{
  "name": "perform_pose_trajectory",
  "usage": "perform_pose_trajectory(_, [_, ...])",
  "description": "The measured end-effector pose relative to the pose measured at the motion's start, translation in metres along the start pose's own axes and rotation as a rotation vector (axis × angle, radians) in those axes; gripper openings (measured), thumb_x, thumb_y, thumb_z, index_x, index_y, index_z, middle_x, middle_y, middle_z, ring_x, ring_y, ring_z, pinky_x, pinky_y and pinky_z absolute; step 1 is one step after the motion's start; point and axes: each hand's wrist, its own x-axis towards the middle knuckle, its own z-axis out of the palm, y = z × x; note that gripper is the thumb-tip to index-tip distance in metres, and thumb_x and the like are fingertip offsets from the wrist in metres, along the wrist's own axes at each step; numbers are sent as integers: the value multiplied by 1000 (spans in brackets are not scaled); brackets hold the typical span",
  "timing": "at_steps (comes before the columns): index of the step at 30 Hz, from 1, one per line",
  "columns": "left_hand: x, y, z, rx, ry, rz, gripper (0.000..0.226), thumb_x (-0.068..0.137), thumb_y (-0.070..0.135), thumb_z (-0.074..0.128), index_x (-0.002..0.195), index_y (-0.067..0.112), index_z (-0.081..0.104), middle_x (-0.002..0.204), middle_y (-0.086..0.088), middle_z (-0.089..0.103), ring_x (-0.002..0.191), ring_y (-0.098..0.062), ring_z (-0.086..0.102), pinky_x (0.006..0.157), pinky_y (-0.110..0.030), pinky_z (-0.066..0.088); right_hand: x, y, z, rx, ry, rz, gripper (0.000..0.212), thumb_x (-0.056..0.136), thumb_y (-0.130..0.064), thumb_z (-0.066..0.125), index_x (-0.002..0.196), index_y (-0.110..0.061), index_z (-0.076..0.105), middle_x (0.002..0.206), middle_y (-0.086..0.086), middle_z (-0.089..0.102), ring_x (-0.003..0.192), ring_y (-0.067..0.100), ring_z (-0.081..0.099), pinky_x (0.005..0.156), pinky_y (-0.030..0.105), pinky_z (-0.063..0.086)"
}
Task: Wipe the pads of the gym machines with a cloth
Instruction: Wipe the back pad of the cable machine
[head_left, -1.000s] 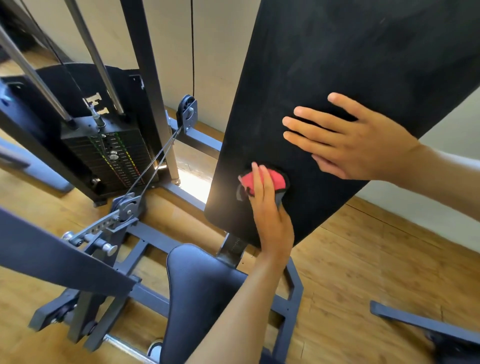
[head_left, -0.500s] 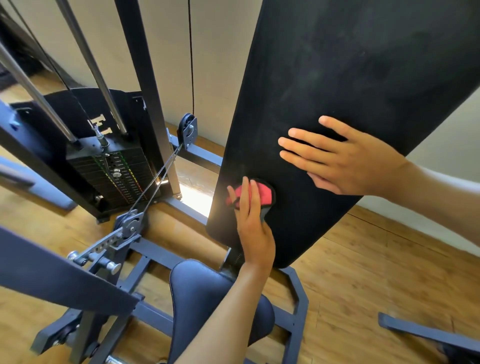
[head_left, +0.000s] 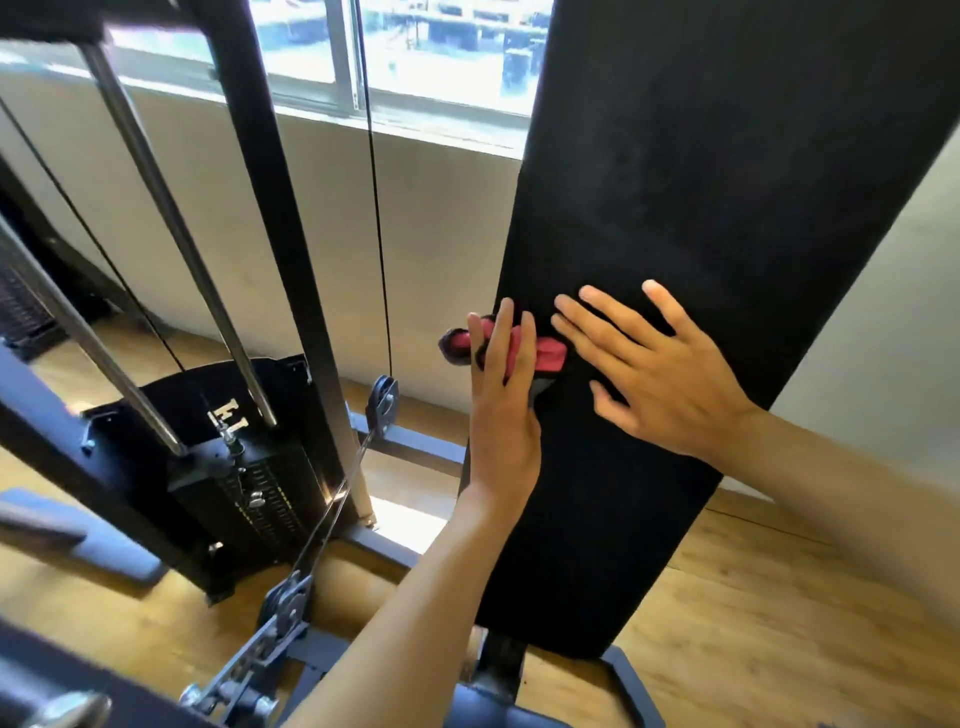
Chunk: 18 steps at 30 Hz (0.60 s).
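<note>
Beside pad (head_left: 727, 208) — weight stack (head_left: 260, 499), cable (head_left: 376, 208)

The left hand (head_left: 501, 410) hides much of the cloth (head_left: 548, 353); the pad (head_left: 727, 208) runs off-frame.

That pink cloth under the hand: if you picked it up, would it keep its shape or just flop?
Probably flop. The pink cloth lies bunched and folded under the left hand, so it looks soft. It seems light, since flat fingers alone hold it against the upright back pad. Let go there, it would likely slide down and fall rather than stick.
</note>
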Motion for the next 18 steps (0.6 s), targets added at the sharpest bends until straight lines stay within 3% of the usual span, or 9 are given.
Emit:
perform_pose_trajectory(3, [35,5,-13,-20,-63,88,69,94,-6,37,161,10,28,171,-4,18,160,-29,0,127,-25,10,18,14,-11,-4,-5,84,72,105,-40,34,165,-15,2,173,4,-2,159,21,1,127,51,2])
perform_pose_trajectory(8, [76,2,-31,-57,-141,214,73,93,-16,59,158,9,35,168,-6,27,159,-31,5,127,-24,8,46,29,-35,44,28,292,72,104,-36,41,165,-14,10,173,4,5,159,22,5,127,52,8])
perform_pose_trajectory(18, [160,22,-43,-149,-191,344,72,96,-9,64,159,13,36,170,-4,23,160,-26,3,126,-25,10,117,86,-82,121,99,571,66,105,-35,38,165,-15,16,172,2,11,159,18,7,128,51,12])
